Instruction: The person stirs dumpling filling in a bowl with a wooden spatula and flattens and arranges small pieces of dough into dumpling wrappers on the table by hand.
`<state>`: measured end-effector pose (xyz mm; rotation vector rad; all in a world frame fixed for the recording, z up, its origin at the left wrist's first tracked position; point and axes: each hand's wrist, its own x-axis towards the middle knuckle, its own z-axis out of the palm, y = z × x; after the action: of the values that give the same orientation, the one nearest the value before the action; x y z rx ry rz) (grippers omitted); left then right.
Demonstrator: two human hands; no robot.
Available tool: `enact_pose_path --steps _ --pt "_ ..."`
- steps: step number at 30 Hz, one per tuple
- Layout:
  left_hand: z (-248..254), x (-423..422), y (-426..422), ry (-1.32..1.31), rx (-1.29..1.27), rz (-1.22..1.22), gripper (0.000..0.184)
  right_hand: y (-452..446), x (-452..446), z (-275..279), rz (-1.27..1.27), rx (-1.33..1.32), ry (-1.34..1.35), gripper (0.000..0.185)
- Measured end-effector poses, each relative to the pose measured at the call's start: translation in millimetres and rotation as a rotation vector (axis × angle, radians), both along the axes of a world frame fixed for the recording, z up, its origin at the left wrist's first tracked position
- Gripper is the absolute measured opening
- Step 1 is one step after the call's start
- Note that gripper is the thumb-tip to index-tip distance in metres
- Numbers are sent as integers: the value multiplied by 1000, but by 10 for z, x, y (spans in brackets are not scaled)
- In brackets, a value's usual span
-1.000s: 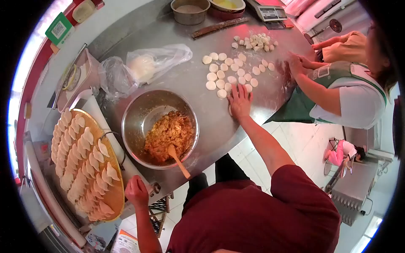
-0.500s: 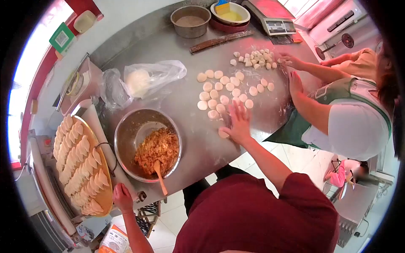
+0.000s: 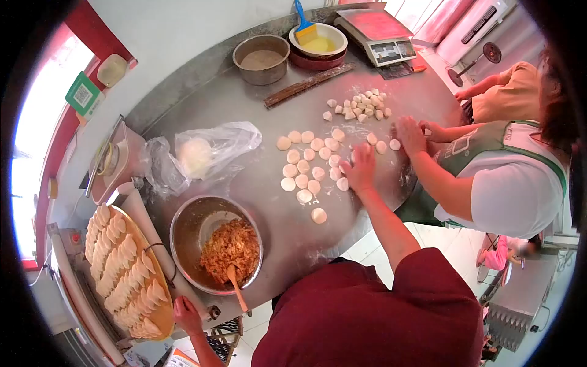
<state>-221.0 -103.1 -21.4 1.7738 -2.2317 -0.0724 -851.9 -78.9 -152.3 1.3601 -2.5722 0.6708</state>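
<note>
My right hand (image 3: pixel 362 166) is over the steel table with its fingers apart, touching or just above the flattened dough rounds (image 3: pixel 304 166). One dough round (image 3: pixel 318 215) lies apart from the others, nearer to me. My left hand (image 3: pixel 186 315) is low at the table's near-left edge, beside the tray (image 3: pixel 160 290) of shaped dumplings (image 3: pixel 125 260). Its fingers are curled together, and whatever they may hold is hidden. Between my hands stands a steel bowl (image 3: pixel 183 229) of orange-brown filling (image 3: pixel 229 248), with a wooden spoon (image 3: pixel 235 284) leaning in it.
Across the table, a co-worker's hands (image 3: pixel 411 136) are near small dough lumps (image 3: pixel 361 107). A metal pan (image 3: pixel 262 60), a brush (image 3: pixel 304 27) in a white bowl (image 3: pixel 340 43), a wooden stick (image 3: pixel 306 85) and a scale (image 3: pixel 391 52) stand at the back. A plastic bag (image 3: pixel 235 137) holds dough.
My right hand has moved away from me and rightward, leaving the near dough round uncovered. The co-worker's hands have come together. The whole view has shifted slightly.
</note>
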Motion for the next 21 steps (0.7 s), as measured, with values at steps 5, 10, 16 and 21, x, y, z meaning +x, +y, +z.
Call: enact_pose_path --steps 5,10,16,21 --pt "36 -88 -14 19 -25 -19 9 -574 204 287 124 -158 -40 49" --pt "18 4 10 -23 78 35 9 -1362 -607 224 284 21 140 49" --pt "111 -129 -12 -21 33 20 9 -1054 -661 398 236 -54 -195 27" --pt "-28 45 14 37 49 57 9 401 -146 429 105 256 -343 28"
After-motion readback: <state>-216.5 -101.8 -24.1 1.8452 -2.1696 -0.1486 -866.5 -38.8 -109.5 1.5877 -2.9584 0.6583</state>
